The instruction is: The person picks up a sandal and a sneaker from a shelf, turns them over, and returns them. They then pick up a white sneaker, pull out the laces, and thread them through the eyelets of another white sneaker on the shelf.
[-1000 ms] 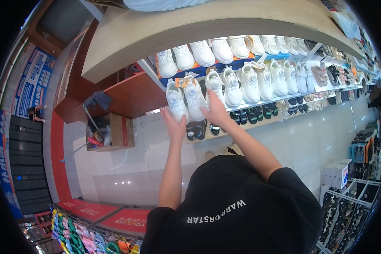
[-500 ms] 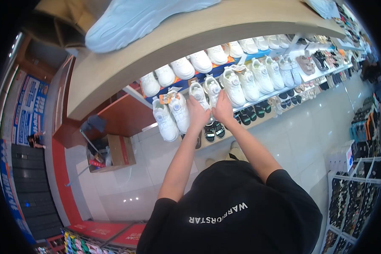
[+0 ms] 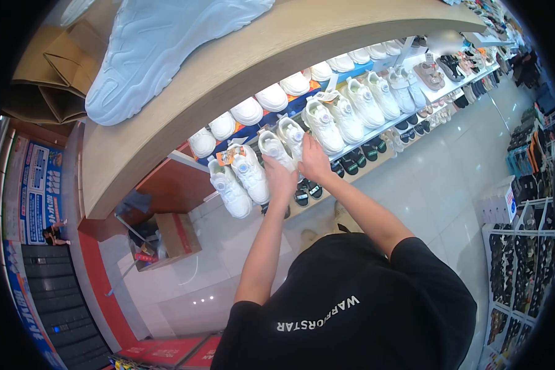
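My left hand (image 3: 280, 179) is closed round the toe end of a white sneaker (image 3: 272, 146) with a round dial on its tongue. The matching white sneaker (image 3: 291, 134) stands beside it, its toe end in the grip of my right hand (image 3: 314, 161). Both sneakers sit at the shelf's front edge, heels away from me; my fingers cover their toes. To their left is another pair of white sneakers (image 3: 249, 174), one with an orange tag. More white sneakers (image 3: 323, 128) stand in a row just right of my right hand.
A curved wooden counter (image 3: 228, 61) overhangs the shelf, with a large white shoe (image 3: 148, 58) on top. Black sandals (image 3: 349, 161) line the lower shelf. An open cardboard box (image 3: 176, 237) stands on the floor at left. Shoe racks (image 3: 518, 271) rise at right.
My view has shifted, so the shelf and counter appear further left and more tilted. Both hands stay on the same pair of sneakers, which remain at the shelf edge.
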`<action>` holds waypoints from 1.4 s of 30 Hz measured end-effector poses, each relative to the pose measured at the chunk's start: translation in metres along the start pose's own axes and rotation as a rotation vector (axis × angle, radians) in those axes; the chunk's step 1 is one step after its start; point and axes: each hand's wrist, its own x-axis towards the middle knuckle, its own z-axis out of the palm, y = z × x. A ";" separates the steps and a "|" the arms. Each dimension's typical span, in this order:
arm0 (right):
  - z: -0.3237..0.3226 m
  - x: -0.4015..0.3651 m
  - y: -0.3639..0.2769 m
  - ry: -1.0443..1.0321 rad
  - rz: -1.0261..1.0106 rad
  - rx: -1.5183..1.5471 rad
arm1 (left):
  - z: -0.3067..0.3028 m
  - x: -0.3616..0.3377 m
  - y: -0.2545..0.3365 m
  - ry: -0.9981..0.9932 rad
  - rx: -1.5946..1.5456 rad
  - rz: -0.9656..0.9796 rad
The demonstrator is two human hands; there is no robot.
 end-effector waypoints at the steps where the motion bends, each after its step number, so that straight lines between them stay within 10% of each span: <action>1: 0.001 0.000 0.000 0.006 0.006 -0.006 | -0.001 0.000 0.002 -0.015 -0.008 -0.020; 11: -0.029 -0.010 0.003 0.012 -0.065 0.097 | -0.015 -0.007 0.022 0.089 0.024 0.020; 16: -0.095 -0.018 0.037 0.232 -0.002 0.333 | -0.007 -0.019 0.061 0.146 -0.188 0.439; 23: -0.113 0.020 0.131 0.176 0.091 0.111 | 0.057 0.003 0.120 -0.260 -0.392 0.102; 42: -0.099 0.022 0.158 0.084 -0.015 -0.006 | 0.090 0.010 0.122 -0.254 -0.278 -0.003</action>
